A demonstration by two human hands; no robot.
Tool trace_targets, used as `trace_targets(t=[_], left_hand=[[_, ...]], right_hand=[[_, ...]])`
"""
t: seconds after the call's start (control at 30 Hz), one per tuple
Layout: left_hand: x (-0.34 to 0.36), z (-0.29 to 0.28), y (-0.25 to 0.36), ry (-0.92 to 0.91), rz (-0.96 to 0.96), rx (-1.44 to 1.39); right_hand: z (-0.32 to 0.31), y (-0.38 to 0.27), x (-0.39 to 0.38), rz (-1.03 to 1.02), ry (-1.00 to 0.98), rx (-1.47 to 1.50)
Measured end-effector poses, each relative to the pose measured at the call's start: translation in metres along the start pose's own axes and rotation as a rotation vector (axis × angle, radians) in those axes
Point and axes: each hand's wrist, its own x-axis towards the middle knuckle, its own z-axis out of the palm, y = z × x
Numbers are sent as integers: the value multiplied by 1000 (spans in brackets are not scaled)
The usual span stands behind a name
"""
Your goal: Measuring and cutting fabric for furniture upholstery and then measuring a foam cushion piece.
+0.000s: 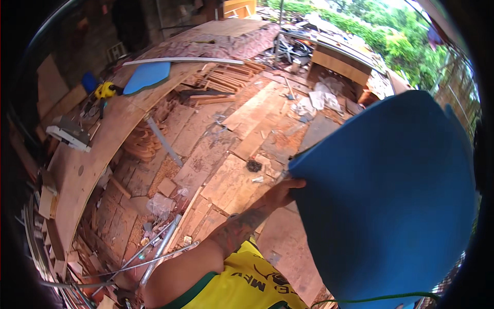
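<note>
A large blue sheet [386,206] with curved edges fills the right side of the view, held up off the floor. My left hand [289,189] is closed on its left edge, with the thumb on the near face and the other fingers mostly hidden. I cannot tell whether the sheet is foam or another material. My right hand does not show; the sheet covers much of that side. Across the sheet's lower edge runs a thin green cord [381,297].
To the left stands a long wooden bench [110,135] bearing a smaller blue piece [147,77] and a yellow-black object [106,90]. Wood strips [226,80] are stacked beyond it. Scraps, plastic and metal tubes [163,247] litter the plank floor [211,149]. A wooden desk [339,67] stands far right.
</note>
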Motion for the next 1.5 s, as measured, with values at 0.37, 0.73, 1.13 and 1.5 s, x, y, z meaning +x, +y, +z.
trace_targets(t=[0.37,0.73,1.13,1.5], left_hand=[[-178,-143,184,494,399,-45],[-178,-199,319,876,493,116],[-36,-292,398,939,633,107],[49,-361,541,1036,989,143]], right_hand=[[190,-99,90,584,-415,650],[455,-98,91,689,-604,539],[683,-81,213,698,-634,472],[993,-222,352,443,-1016,622]])
